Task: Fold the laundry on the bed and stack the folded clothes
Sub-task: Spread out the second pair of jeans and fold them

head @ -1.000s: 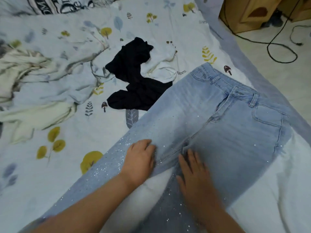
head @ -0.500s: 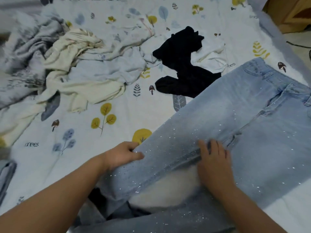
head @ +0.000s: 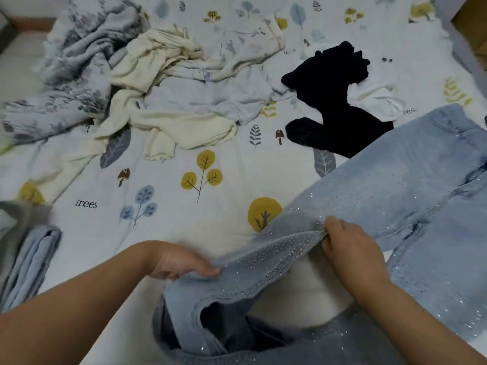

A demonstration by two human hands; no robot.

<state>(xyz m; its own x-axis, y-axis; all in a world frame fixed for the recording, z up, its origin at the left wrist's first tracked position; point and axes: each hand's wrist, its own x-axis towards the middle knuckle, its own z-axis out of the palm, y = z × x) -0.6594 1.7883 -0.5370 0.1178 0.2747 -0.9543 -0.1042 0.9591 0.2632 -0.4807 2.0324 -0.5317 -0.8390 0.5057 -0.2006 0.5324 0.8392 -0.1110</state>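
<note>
Light blue glittery jeans (head: 382,185) lie across the bed from the right, waistband at the far right. My left hand (head: 179,260) grips the near leg of the jeans close to its hem. My right hand (head: 347,246) pinches the same leg's inner seam farther up, near the crotch, and lifts the fabric into a ridge. The leg's open hem (head: 218,314) hangs toward the bottom of the view. A black garment (head: 334,106) lies crumpled beyond the jeans. A cream garment (head: 168,101) and a pale blue garment (head: 208,98) sit in a heap at the upper left.
The bedsheet (head: 163,206) is white with tree and leaf prints. A grey patterned blanket (head: 73,67) is bunched at the far left. Folded blue-grey clothes (head: 29,259) lie at the left edge. A wooden piece of furniture (head: 471,25) stands past the bed's right edge.
My view has swung left and down. Both hands went from lying flat on the jeans to gripping the near leg and raising it; my left hand slid toward the hem.
</note>
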